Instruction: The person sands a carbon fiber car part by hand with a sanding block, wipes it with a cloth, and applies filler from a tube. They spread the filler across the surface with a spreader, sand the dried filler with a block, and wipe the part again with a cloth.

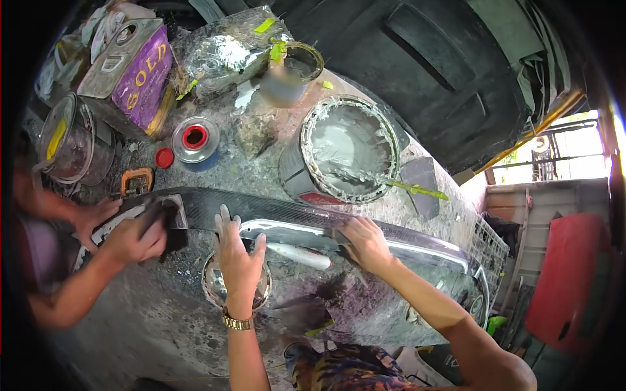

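Observation:
A long dark car trim panel [306,214] with a carbon-like weave and a white band along its edge crosses the bench. My left hand [236,257], with a gold watch at the wrist, lies with fingers spread on the panel's near edge. Further right, my right hand [366,242] presses on the white band, its fingers curled over a small dark piece, mostly hidden, that I cannot make out. Between my hands lies a white tube [300,255]. Under my left hand, a round tin lid [263,290] is partly covered.
Another person's hands [134,240] work at the panel's left end, one with a dark pad. Behind the panel stand a filler tub [345,146] with a yellow-green stick, a purple can [140,81], a red-necked can [195,144] and an orange clamp [137,180].

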`<state>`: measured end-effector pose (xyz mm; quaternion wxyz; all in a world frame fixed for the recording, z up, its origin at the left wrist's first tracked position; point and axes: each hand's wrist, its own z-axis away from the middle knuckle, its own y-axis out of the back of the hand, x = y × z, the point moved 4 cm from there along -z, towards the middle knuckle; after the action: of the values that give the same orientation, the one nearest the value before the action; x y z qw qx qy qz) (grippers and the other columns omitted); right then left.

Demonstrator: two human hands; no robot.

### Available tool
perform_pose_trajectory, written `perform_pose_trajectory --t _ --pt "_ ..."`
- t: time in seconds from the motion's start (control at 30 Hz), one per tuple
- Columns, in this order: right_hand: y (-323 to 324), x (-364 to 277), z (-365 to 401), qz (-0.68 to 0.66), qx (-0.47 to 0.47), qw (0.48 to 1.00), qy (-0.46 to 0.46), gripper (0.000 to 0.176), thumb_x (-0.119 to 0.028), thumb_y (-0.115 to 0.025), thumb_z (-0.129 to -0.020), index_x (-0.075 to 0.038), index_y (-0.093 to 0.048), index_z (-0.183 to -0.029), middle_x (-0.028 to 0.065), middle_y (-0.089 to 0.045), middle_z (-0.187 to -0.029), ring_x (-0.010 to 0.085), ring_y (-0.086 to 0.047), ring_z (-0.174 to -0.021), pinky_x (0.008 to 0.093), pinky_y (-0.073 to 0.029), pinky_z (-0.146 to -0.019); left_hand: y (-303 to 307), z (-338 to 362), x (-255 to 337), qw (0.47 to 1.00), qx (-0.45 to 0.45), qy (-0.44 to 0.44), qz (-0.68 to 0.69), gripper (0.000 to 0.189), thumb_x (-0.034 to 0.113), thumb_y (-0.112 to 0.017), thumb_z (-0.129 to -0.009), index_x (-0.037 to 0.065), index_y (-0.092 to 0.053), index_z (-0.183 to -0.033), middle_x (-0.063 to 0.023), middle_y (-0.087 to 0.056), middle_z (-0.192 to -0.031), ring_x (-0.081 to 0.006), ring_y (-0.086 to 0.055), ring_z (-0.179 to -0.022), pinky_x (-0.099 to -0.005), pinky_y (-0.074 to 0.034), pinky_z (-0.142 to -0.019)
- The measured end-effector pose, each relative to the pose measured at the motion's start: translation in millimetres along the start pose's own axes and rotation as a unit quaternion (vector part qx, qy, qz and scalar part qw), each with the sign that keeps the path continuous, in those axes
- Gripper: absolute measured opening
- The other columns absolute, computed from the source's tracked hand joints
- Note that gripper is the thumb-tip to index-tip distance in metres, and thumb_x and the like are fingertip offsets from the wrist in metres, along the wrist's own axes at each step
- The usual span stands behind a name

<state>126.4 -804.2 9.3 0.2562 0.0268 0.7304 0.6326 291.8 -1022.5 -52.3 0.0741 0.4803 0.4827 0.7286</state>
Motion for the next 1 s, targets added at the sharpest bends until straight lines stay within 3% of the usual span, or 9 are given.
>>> perform_pose_trajectory --t 0.1,0.23,0.3,0.37,0.5,0.7,0.77,0.87,1.0 --pt "-17.6 -17.3 -20.5 -0.026 0.006 0.999 0.020 0.033 -0.005 -0.069 -0.077 -0.010 -0.066 -0.110 0.0072 -0.059 -0.100 0.0257 -0.061 -0.096 0.0406 -0.051 -0.086 0.6 -0.7 5.7 0.999 0.018 -0.022 -0.043 0.089 0.019 -0.076 -0.091 0.001 -0.024 -0.161 -0.0281 -0.027 -0.165 -0.0394 -0.035 -0.150 -0.0476 -0.033 -0.120" --pt "-28.1 -29.2 -39.5 0.009 0.055 0.996 0.070 0.040 -0.007 -0.071 -0.079 -0.009 -0.065 -0.119 0.0056 -0.061 -0.102 0.0247 -0.061 -0.098 0.0390 -0.050 -0.088 5.6 -3.4 10.4 0.995 -0.011 0.047 0.092 0.090 0.020 -0.076 -0.091 0.003 -0.023 -0.162 -0.0260 -0.033 -0.162 -0.0373 -0.032 -0.153 -0.0504 -0.031 -0.120" --pt "-10.3 8.9 9.8 -0.013 -0.033 0.999 -0.006 0.045 -0.008 -0.072 -0.079 -0.009 -0.065 -0.123 0.0055 -0.061 -0.103 0.0257 -0.061 -0.099 0.0395 -0.050 -0.090 5.4 -3.2 9.0 1.000 0.005 0.013 -0.009 0.091 0.016 -0.076 -0.091 0.005 -0.021 -0.163 -0.0285 -0.036 -0.160 -0.0379 -0.036 -0.150 -0.0472 -0.034 -0.119" --pt "-6.3 11.0 15.5 -0.007 -0.034 0.999 -0.028 0.041 -0.009 -0.073 -0.079 -0.010 -0.066 -0.119 0.0053 -0.061 -0.103 0.0247 -0.061 -0.100 0.0382 -0.050 -0.092 3.1 -0.9 6.1 1.000 0.013 0.011 -0.003 0.091 0.015 -0.076 -0.091 0.004 -0.022 -0.163 -0.0287 -0.036 -0.160 -0.0381 -0.036 -0.150 -0.0461 -0.035 -0.118" --pt "-32.5 -42.9 -58.4 -0.024 0.032 0.997 0.060 0.030 -0.008 -0.067 -0.083 -0.009 -0.064 -0.113 0.0041 -0.061 -0.103 0.0221 -0.061 -0.098 0.0369 -0.048 -0.088 3.7 -1.9 4.7 1.000 -0.001 0.011 0.028 0.086 0.018 -0.074 -0.092 0.003 -0.026 -0.161 -0.0288 -0.035 -0.161 -0.0386 -0.033 -0.151 -0.0460 -0.033 -0.120" --pt "19.3 33.2 40.7 -0.022 -0.012 1.000 -0.018 0.032 -0.012 -0.069 -0.087 -0.009 -0.067 -0.119 0.0044 -0.065 -0.101 0.0220 -0.065 -0.101 0.0393 -0.052 -0.092 -0.8 -1.9 -3.5 0.999 -0.011 0.017 -0.040 0.082 0.024 -0.070 -0.096 0.005 -0.026 -0.162 -0.0275 -0.035 -0.161 -0.0373 -0.039 -0.149 -0.0444 -0.035 -0.118" --pt "10.2 30.9 37.6 -0.033 -0.008 0.999 -0.012 0.030 -0.012 -0.069 -0.087 -0.009 -0.066 -0.116 0.0042 -0.064 -0.102 0.0213 -0.064 -0.101 0.0375 -0.051 -0.091 6.1 -3.2 6.6 0.997 -0.036 0.055 0.044 0.083 0.026 -0.070 -0.097 0.006 -0.024 -0.163 -0.0263 -0.038 -0.160 -0.0379 -0.039 -0.148 -0.0445 -0.034 -0.119" --pt "-26.1 -15.5 -23.2 0.006 0.006 0.999 0.042 0.029 -0.010 -0.067 -0.084 -0.012 -0.067 -0.113 0.0033 -0.062 -0.103 0.0209 -0.061 -0.100 0.0374 -0.050 -0.091 2.2 -3.2 1.8 0.999 -0.024 0.038 0.013 0.085 0.027 -0.070 -0.097 0.007 -0.022 -0.164 -0.0253 -0.041 -0.159 -0.0375 -0.042 -0.146 -0.0445 -0.034 -0.119" --pt "-8.0 21.4 20.8 -0.042 0.009 0.999 0.019 0.027 -0.013 -0.070 -0.085 -0.013 -0.068 -0.112 0.0027 -0.063 -0.103 0.0205 -0.062 -0.100 0.0382 -0.050 -0.091 4.4 -6.2 3.3 0.999 -0.021 0.030 -0.019 0.084 0.027 -0.070 -0.097 0.007 -0.022 -0.164 -0.0250 -0.041 -0.159 -0.0366 -0.043 -0.146 -0.0442 -0.035 -0.119"
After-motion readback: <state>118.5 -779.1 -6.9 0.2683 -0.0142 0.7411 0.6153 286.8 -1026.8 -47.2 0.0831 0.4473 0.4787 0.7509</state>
